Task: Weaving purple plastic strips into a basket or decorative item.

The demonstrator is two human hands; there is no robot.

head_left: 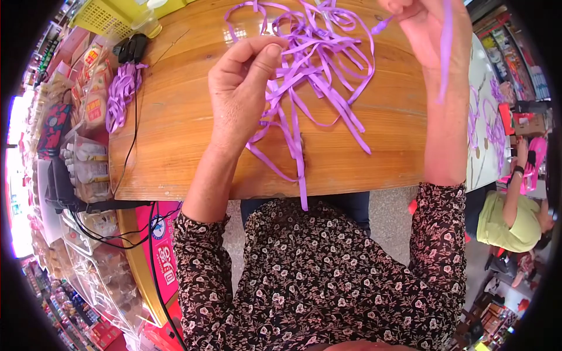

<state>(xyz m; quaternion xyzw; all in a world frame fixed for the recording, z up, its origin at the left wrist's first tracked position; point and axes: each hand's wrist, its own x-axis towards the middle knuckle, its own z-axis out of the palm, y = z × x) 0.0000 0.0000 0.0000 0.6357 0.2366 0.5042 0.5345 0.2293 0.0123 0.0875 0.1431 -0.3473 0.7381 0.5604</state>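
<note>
A loose heap of purple ribbons (319, 79) lies across the middle of the wooden table, one end hanging over the near edge. Over its left side is my left hand (243, 85), thumb and forefinger pinched together. Ribbon passes close behind those fingertips, and whatever they grip is too small to make out. My right hand (430, 35) is raised at the upper right, partly cut off by the picture's top edge. Its fingers are closed on a purple ribbon (446, 55), whose end dangles in front of the wrist. Beside these fingers shows a gathered, knot-like bit of ribbon (381, 25).
A purple ribbon bundle (122, 96) hangs at the table's left edge near a black clip-like object (133, 48) and cable. A yellow basket (105, 17) stands far left. More ribbons lie on a white marbled surface (477, 146) at right. Another person (509, 222) is beyond.
</note>
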